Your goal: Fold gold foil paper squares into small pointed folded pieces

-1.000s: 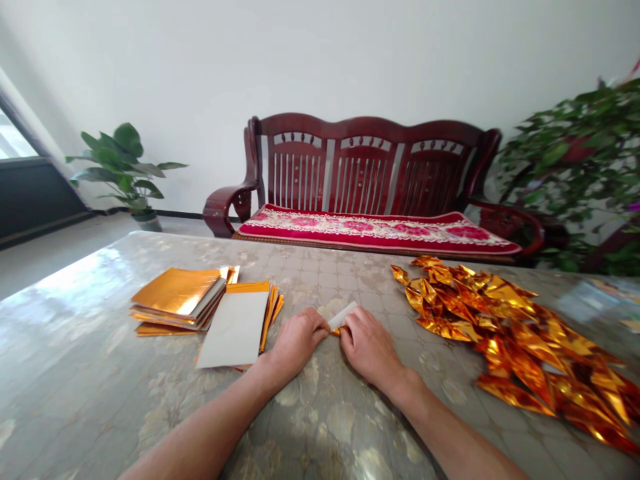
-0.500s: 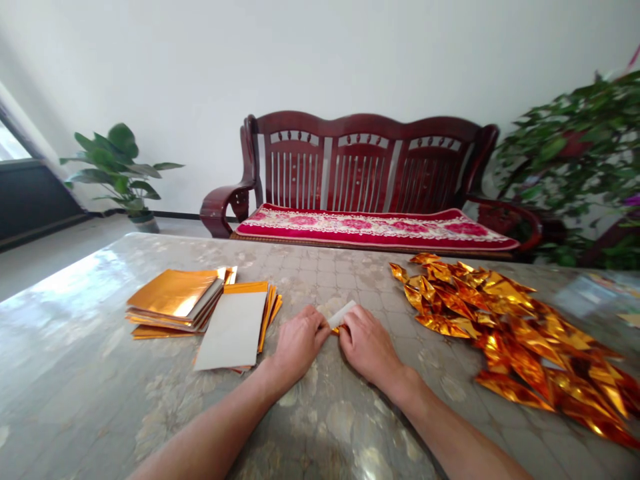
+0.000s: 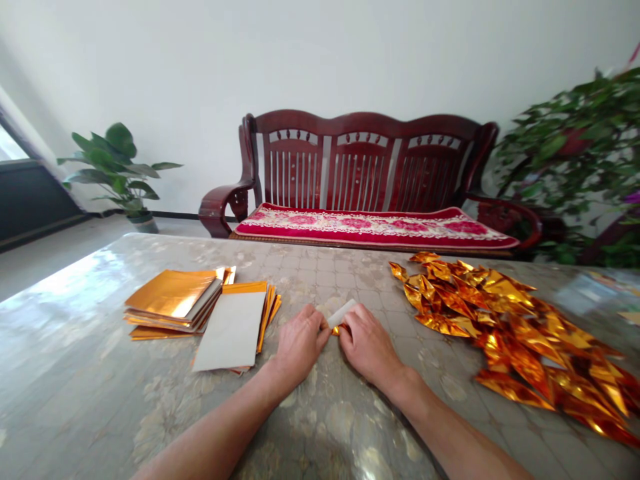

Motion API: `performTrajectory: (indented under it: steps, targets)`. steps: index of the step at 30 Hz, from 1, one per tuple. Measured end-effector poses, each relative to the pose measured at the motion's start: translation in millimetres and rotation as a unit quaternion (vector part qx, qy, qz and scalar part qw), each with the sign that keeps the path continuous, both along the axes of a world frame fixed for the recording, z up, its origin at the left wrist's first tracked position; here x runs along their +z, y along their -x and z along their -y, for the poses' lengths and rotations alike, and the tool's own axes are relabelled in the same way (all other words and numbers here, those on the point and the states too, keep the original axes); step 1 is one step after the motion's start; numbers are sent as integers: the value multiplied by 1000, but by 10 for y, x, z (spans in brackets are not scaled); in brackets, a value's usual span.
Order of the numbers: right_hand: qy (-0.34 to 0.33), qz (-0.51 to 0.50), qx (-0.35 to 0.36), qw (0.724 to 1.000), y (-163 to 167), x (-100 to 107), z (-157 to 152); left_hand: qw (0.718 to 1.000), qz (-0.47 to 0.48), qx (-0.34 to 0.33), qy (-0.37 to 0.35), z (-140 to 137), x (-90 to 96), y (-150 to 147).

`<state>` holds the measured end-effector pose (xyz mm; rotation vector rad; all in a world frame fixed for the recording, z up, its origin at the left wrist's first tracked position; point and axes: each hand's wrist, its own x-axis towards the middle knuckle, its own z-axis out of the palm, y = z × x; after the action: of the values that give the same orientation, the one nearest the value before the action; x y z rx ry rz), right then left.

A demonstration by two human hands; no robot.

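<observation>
Between my two hands, just above the tabletop, is a small sheet of gold foil paper (image 3: 342, 312), its pale grey back showing and a bit of gold at the lower edge. My left hand (image 3: 303, 337) pinches its left end with curled fingers. At the other end, my right hand (image 3: 368, 340) grips it the same way; the fingers hide much of the paper. Left of my hands lie a stack of gold foil sheets (image 3: 170, 293) and, overlapping it, a second stack topped by a grey-backed sheet (image 3: 231, 330). Folded gold foil pieces (image 3: 500, 313) lie heaped on the right.
The patterned table (image 3: 165, 413) stretches across the front. Behind it stands a dark red wooden bench (image 3: 360, 157) with a red floral cushion (image 3: 380, 227). A transparent plastic packet (image 3: 590, 293) rests at the table's right. Potted plants (image 3: 120, 167) flank the bench.
Both hands keep their grip on the foil paper and have barely moved; a little more gold shows beneath its lower edge. The whole view has shifted very slightly.
</observation>
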<state>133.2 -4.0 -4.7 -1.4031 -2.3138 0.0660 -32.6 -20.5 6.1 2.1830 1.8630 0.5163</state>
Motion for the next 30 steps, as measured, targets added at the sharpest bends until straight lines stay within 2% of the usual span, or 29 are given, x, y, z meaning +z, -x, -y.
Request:
performTrajectory:
  steps: [5,11,17,30]
  targets:
    - [2,-5,-6,1000,2,0,18,999,2,-23,-35,12,-29,-4]
    - [-9,-4,-19,1000,-29,-1,28,998,-17,-49,-37,33,-16,-4]
    - [20,-46,-7,999,-88,20,23,997,-31,-63,-41,34,-18,-21]
    - [60,-35,-37,997,-106,83,-10,990,-108,-88,-36,44,23,-59]
